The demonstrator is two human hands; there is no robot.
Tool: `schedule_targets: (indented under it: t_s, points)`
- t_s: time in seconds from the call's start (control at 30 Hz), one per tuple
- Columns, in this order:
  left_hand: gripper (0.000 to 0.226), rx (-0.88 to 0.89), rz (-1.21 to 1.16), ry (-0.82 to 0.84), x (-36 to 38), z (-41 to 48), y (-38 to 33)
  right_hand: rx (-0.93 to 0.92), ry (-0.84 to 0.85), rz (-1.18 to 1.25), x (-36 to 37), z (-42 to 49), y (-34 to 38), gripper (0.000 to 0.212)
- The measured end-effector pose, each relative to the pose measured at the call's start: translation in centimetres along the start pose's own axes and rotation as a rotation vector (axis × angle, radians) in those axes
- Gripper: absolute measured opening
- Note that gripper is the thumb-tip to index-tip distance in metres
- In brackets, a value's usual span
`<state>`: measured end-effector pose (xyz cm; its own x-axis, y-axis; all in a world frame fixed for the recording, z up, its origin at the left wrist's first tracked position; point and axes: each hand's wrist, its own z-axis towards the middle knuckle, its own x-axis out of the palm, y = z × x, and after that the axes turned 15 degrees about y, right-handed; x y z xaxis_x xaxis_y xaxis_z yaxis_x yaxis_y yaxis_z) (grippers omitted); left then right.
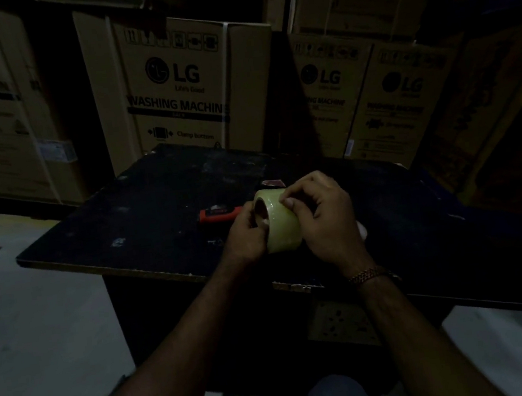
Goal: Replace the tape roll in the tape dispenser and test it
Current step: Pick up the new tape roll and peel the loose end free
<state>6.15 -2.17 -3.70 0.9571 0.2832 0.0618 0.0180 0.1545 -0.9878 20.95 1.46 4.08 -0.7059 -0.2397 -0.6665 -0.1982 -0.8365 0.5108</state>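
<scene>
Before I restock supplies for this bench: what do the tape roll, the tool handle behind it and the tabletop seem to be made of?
Tape roll: glossy yellowish plastic film, by its sheen, wound on a darker core, probably cardboard. Tool handle: red and black, likely moulded plastic or rubber; too dim to be sure. Tabletop: dark matt board, scuffed pale, with a raw pale edge that suggests plywood or fibreboard.

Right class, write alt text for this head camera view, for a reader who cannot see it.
Two hands hold a pale tape roll above a dark table: the left hand grips its side, the right hand picks at its surface. A red-handled dispenser lies behind; cardboard boxes stand beyond.
</scene>
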Motion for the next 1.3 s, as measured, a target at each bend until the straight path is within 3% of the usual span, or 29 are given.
schedule_targets:
  t_s: [0.23, 0.87, 1.03, 1.3]
  points:
    - [0.036, -0.008, -0.049, 0.026, -0.4, 0.3, 0.0, -0.044, -0.040, 0.055, 0.6, 0.0, 0.4, 0.009]
    - [0.023, -0.060, -0.053, -0.037, -0.5, 1.6, 0.0, -0.025, 0.019, 0.186, -1.2, -0.2, 0.8, 0.009]
    - [0.050, -0.044, -0.191, -0.034, -0.6, 2.0, -0.3, -0.058, -0.011, 0.171, -2.4, -0.5, 1.3, 0.007]
    - [0.044, -0.054, -0.211, -0.112, -0.7, 1.7, -0.4, -0.034, 0.000, 0.160, -4.1, -0.2, 0.2, 0.007]
